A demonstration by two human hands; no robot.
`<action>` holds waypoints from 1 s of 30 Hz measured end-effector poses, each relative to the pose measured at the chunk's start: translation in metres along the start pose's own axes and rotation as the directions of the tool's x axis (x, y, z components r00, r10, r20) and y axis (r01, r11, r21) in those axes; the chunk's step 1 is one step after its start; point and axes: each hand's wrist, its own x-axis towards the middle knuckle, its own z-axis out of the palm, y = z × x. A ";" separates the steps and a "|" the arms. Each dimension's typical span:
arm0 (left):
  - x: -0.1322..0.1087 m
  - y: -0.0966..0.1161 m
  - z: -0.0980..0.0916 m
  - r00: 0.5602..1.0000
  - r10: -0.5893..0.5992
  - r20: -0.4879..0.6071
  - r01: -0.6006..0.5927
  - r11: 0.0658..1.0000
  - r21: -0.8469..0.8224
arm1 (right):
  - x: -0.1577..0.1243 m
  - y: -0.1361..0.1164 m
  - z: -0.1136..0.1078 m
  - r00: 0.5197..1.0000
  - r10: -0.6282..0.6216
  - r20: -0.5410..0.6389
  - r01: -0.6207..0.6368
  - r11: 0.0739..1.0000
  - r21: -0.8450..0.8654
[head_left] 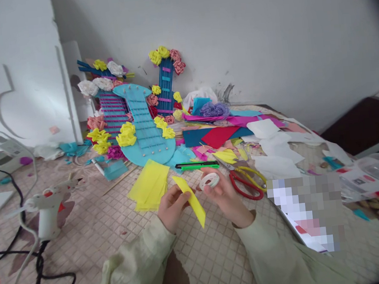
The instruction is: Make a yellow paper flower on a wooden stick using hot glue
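My left hand [173, 206] pinches a folded strip of yellow crepe paper [195, 206], which slants down to the right between my hands. In my right hand [227, 197] is a small roll of white tape [209, 181], its ring facing up toward me. The two hands are close together but apart. Left of them lies a fanned stack of yellow paper sheets [150, 186]. Just beyond my fingers rests a green and black utility knife [196, 165]. Scissors with red and yellow handles [247, 183] lie right beside my right hand.
A white hot glue gun [47, 216] with a looping black cord stands at left. Blue cardboard instrument shapes [146, 128] with paper flowers lean at the back. Coloured paper scraps [218, 134] and white pieces [274, 151] cover the back right. A partly blurred phone-like object [294, 221] lies at right.
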 end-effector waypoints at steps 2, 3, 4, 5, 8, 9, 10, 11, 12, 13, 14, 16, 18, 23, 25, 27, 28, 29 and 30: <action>0.000 -0.001 -0.001 0.999 -0.020 0.046 0.021 0.999 -0.027 | 0.000 -0.001 0.000 1.000 0.015 0.011 -0.015 1.000 -0.003; 0.000 -0.001 -0.001 0.997 -0.028 0.065 0.029 0.999 -0.025 | 0.000 -0.001 0.000 1.000 0.019 0.003 -0.019 1.000 0.000; 0.000 -0.002 -0.001 0.996 -0.032 0.079 0.034 0.999 -0.015 | 0.001 0.000 0.000 1.000 0.022 -0.011 -0.022 1.000 0.009; 0.000 -0.003 -0.002 0.996 -0.033 0.086 0.033 0.999 0.001 | 0.002 0.000 0.001 0.999 0.028 -0.026 -0.027 0.999 0.022; 0.000 -0.005 -0.002 0.995 -0.019 0.094 0.012 0.997 0.073 | 0.005 0.002 0.000 0.997 0.047 -0.059 -0.044 0.998 0.052; 0.000 -0.005 -0.002 0.995 -0.013 0.102 0.003 0.995 0.096 | 0.006 0.003 0.000 0.997 0.046 -0.063 -0.043 0.998 0.052; -0.001 -0.004 -0.001 0.994 -0.011 0.111 -0.002 0.993 0.115 | 0.007 0.004 -0.001 0.997 0.040 -0.060 -0.038 0.998 0.045; -0.002 -0.003 -0.001 0.992 -0.013 0.122 -0.003 0.991 0.131 | 0.007 0.006 -0.001 0.998 0.029 -0.051 -0.028 0.999 0.033; -0.002 -0.001 0.000 0.991 -0.019 0.133 0.000 0.989 0.145 | 0.007 0.007 -0.002 0.999 0.018 -0.037 -0.017 1.000 0.018; -0.003 0.000 0.001 0.989 -0.029 0.146 0.006 0.987 0.158 | 0.008 0.009 -0.002 1.000 0.011 -0.019 -0.011 1.000 0.005; -0.004 0.002 0.001 0.986 -0.041 0.159 0.014 0.985 0.171 | 0.008 0.010 -0.003 1.000 0.011 0.002 -0.011 1.000 -0.006; -0.005 0.004 0.002 0.979 -0.072 0.190 0.033 0.980 0.197 | 0.007 0.012 -0.003 0.999 0.018 0.036 -0.017 1.000 -0.020; -0.005 0.004 0.002 0.973 -0.093 0.213 0.047 0.976 0.211 | 0.007 0.012 -0.002 0.999 0.018 0.046 -0.017 1.000 -0.024; -0.003 0.000 0.001 0.970 -0.087 0.228 0.045 0.982 0.185 | 0.005 0.005 -0.003 0.999 0.034 0.040 -0.034 0.999 -0.018; -0.002 0.000 0.000 0.978 -0.087 0.191 0.058 0.986 0.154 | 0.005 0.003 -0.004 0.998 0.041 0.050 -0.040 0.999 -0.031; -0.002 0.000 -0.001 0.984 -0.063 0.164 0.041 0.990 0.135 | 0.004 0.001 -0.004 0.998 0.037 0.056 -0.035 0.998 -0.043; -0.002 0.001 -0.002 0.986 -0.043 0.162 0.020 0.990 0.141 | 0.004 0.001 -0.004 0.998 0.035 0.061 -0.032 0.998 -0.046; -0.002 0.002 -0.003 0.985 -0.028 0.171 0.001 0.988 0.156 | 0.004 0.001 -0.004 0.997 0.034 0.071 -0.031 0.999 -0.045; -0.002 0.003 -0.003 0.983 -0.020 0.185 -0.014 0.984 0.179 | 0.004 0.001 -0.004 0.996 0.034 0.081 -0.030 0.999 -0.043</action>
